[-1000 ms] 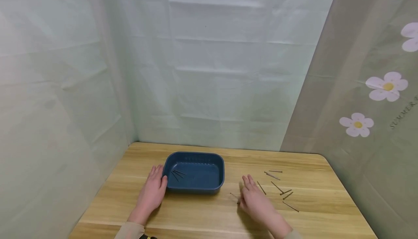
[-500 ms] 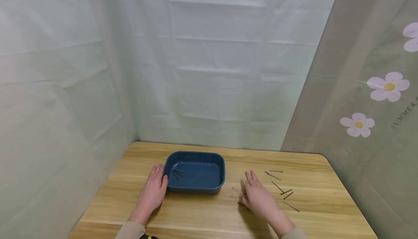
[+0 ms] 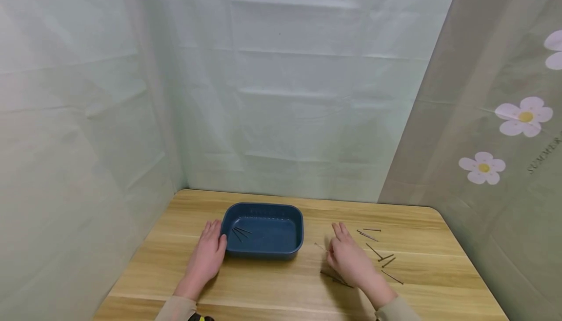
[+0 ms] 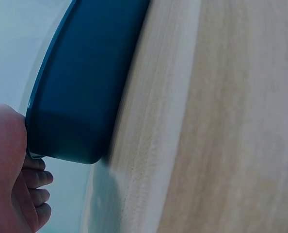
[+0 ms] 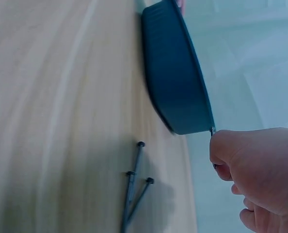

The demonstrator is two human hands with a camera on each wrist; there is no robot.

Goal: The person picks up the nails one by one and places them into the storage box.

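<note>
The left hand (image 3: 205, 258) lies flat on the tabletop (image 3: 272, 287), fingers straight and resting against the left end of the blue tray (image 3: 262, 252); it holds nothing; a few nails (image 3: 239, 233) lie inside the tray at its left side. The right hand (image 3: 351, 260) hovers low over the tabletop to the right of the tray, fingers stretched forward and slightly spread; in the wrist view its thumb and a finger seem to pinch a small nail (image 5: 212, 130) close to the tray's rim, though I cannot tell for sure. Three nails (image 5: 134, 187) lie together on the wood under that hand; more loose nails (image 3: 381, 257) are scattered just to its right. Pale sheets hang behind the tabletop; the one on the right carries flowers (image 3: 525, 115).
</note>
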